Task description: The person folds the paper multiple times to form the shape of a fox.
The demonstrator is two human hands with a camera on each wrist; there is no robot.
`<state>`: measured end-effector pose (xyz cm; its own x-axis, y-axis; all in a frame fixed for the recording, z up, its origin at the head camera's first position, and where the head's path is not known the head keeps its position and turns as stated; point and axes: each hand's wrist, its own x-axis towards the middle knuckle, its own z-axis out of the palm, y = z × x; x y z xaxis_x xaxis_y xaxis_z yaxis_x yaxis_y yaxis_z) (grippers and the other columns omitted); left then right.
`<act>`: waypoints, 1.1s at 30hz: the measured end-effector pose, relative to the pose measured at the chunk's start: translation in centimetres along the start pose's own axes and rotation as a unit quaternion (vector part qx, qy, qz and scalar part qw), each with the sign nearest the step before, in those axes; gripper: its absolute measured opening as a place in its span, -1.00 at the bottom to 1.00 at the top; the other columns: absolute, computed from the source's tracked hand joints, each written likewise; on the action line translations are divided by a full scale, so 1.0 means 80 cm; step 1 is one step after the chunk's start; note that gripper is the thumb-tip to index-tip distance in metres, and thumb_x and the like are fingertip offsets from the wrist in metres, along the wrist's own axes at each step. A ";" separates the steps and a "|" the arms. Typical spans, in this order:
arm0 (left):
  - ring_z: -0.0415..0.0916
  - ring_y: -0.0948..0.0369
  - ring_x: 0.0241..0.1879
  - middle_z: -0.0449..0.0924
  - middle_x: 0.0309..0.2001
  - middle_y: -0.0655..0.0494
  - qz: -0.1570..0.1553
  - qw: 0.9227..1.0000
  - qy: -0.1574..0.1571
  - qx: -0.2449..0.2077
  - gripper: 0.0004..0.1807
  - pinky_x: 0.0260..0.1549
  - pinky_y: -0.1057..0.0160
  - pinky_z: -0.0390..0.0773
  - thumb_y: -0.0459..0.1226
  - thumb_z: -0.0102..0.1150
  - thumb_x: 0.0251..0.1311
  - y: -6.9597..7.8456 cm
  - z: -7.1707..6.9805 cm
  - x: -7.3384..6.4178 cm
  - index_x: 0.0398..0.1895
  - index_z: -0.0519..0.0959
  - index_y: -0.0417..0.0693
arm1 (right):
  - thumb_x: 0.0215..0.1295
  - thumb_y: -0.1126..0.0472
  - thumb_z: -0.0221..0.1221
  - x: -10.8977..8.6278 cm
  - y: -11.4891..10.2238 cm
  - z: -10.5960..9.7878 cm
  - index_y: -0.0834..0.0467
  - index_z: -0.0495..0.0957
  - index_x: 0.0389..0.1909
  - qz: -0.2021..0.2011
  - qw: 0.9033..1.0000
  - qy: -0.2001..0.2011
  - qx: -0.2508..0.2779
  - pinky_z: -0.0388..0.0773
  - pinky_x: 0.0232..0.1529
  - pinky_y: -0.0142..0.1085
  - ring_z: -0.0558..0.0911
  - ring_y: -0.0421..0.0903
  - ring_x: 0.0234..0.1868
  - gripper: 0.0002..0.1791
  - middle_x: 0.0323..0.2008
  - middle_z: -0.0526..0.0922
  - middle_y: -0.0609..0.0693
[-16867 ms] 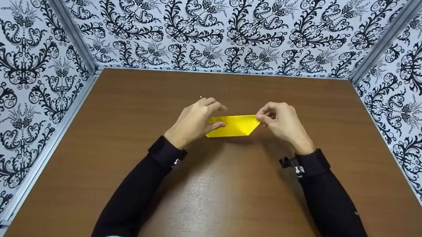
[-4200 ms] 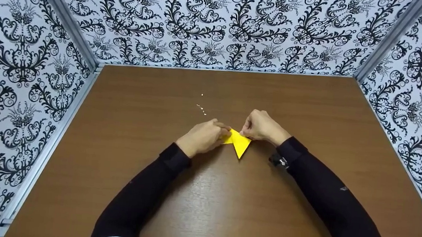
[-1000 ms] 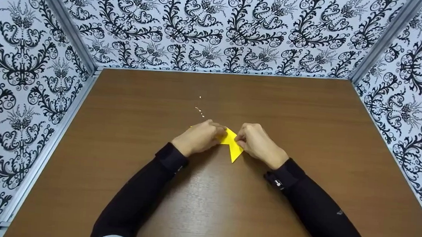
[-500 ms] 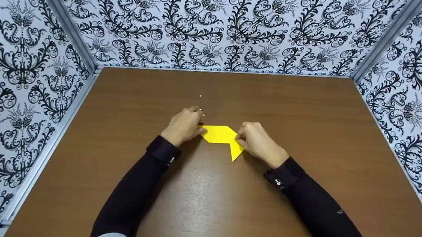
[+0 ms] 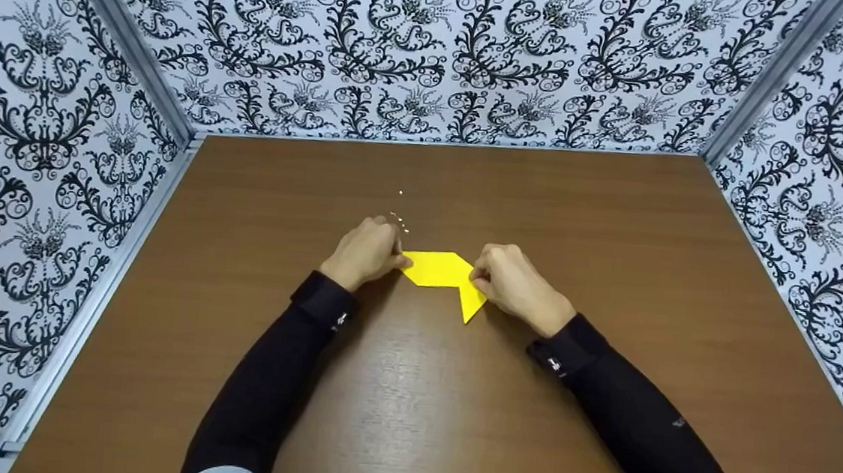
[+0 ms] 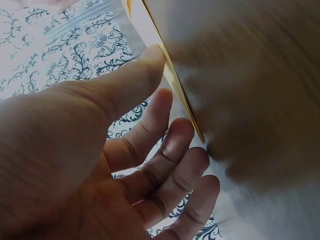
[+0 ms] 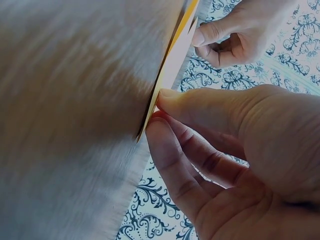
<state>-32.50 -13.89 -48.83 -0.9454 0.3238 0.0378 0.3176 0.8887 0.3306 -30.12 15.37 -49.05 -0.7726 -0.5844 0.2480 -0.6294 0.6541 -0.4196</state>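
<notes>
A yellow sheet of folded paper (image 5: 434, 269) lies on the table between the two hands. Its right end is folded into a pointed flap (image 5: 469, 305) that angles toward the person. At the left end of the paper is my left hand (image 5: 366, 251), its thumb on the paper and its other fingers curled by the edge. My right hand (image 5: 519, 283) pinches the right edge near the fold between thumb and fingertips. The right wrist view shows the paper (image 7: 172, 62) edge-on, with its layers slightly apart near the left hand (image 7: 235, 35).
Several tiny white bits (image 5: 400, 223) lie on the brown table (image 5: 395, 385) just beyond the left hand. Patterned panels (image 5: 435, 57) in metal frames stand along the back and both sides of the table.
Much earlier the paper was a longer band held between the hands; its right end has since been folded down. In the last second my left hand slid leftward, uncovering the middle; the right stayed put.
</notes>
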 end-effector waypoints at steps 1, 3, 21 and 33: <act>0.75 -0.11 0.06 0.83 0.00 -0.12 0.003 1.000 0.000 -0.005 -0.71 0.09 -0.05 0.84 -0.11 0.65 0.47 -0.001 0.000 0.000 -0.07 0.89 -0.17 | 0.43 0.56 0.38 0.000 -0.001 0.000 0.32 0.95 -0.17 0.000 1.000 0.000 0.002 0.74 -0.21 -0.24 0.84 0.06 -0.18 -0.80 -0.19 0.88 0.23; 0.77 -0.11 0.07 0.85 0.01 -0.12 0.006 1.000 -0.001 -0.011 -0.71 0.13 -0.04 0.83 -0.13 0.64 0.48 -0.002 0.001 0.001 -0.01 0.87 -0.19 | 0.42 0.57 0.37 0.001 -0.001 -0.001 0.32 0.95 -0.19 -0.002 1.000 0.002 0.003 0.73 -0.21 -0.23 0.82 0.05 -0.19 -0.79 -0.20 0.88 0.23; 0.66 0.10 -0.24 0.84 -0.07 -0.08 -0.006 0.994 -0.025 -0.108 -0.81 -0.12 0.18 0.69 -0.21 0.52 0.53 0.005 -0.007 0.005 -0.04 0.78 -0.17 | 0.46 0.46 0.51 0.002 -0.002 -0.002 0.30 0.94 -0.09 0.028 0.999 -0.007 0.018 0.91 -0.08 -0.03 0.87 0.12 -0.16 -0.90 -0.18 0.89 0.22; 0.86 -0.01 -0.13 0.93 -0.05 -0.15 0.036 0.994 0.045 -0.095 -0.87 -0.06 0.09 0.90 -0.32 0.53 0.54 0.035 -0.011 -0.012 0.00 0.88 -0.21 | 0.44 0.48 0.52 0.002 0.002 0.001 0.31 0.95 -0.11 0.006 1.000 -0.002 0.007 0.92 -0.11 -0.04 0.88 0.14 -0.16 -0.89 -0.21 0.88 0.22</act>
<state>-30.82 -12.00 -47.15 -0.9262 0.3465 0.1485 0.3729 0.7844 0.4957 -30.36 15.34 -49.16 -0.7799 -0.5784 0.2393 -0.6186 0.6541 -0.4352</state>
